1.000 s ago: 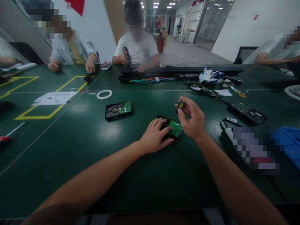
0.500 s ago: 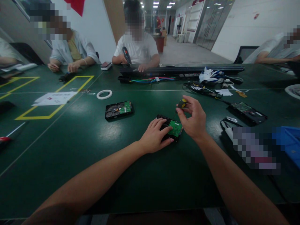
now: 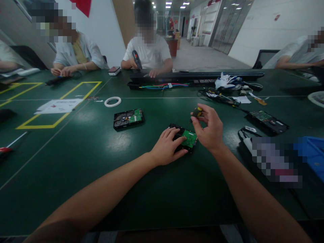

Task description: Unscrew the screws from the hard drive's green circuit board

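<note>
A hard drive with a green circuit board point(image 3: 189, 139) lies on the dark green table. My left hand point(image 3: 169, 145) rests on it, fingers spread over its left part and front edge. Just right of and above that drive, my right hand point(image 3: 209, 126) is closed round a short black and yellow screwdriver handle point(image 3: 197, 112); the tool's tip is too dark to make out. Another hard drive point(image 3: 128, 118) lies to the left, circuit board up. A third drive point(image 3: 267, 122) sits at the right with a cable at its corner.
White tape ring point(image 3: 112, 102), paper sheets point(image 3: 59, 106) and a red screwdriver point(image 3: 5, 150) lie left. Gloves point(image 3: 227, 81), cables and a long black bar point(image 3: 202, 75) are at the back; a blue bin point(image 3: 312, 155) is right. People sit across the table.
My hands and the drive under them have hardly moved. Across the table at the left, a person's hands have drawn together and shifted left with a dark object.
</note>
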A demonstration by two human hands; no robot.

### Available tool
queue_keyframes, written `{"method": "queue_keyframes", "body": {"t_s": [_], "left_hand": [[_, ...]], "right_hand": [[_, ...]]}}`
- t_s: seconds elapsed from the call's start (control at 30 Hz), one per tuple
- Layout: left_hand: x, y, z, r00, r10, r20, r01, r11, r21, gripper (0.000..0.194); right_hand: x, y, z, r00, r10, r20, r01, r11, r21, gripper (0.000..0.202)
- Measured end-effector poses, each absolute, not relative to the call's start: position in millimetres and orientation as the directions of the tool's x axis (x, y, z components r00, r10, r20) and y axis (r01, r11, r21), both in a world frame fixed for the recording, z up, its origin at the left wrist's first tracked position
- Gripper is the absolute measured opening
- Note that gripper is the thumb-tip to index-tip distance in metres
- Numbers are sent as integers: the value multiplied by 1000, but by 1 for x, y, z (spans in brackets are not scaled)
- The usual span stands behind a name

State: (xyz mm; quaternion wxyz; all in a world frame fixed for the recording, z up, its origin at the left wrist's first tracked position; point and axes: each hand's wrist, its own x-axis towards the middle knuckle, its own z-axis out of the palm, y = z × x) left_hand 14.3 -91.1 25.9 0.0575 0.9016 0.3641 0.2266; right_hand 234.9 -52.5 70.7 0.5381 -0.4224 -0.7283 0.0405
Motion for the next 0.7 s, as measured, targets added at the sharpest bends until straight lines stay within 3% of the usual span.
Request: {"method": "queue_keyframes", "body": {"t_s": [0.7], "left_hand": [[11, -91, 26, 640, 678, 362, 630, -733, 258, 55]], "right_hand": [[246, -57, 77, -17, 617, 787, 590, 642, -490, 55]]}}
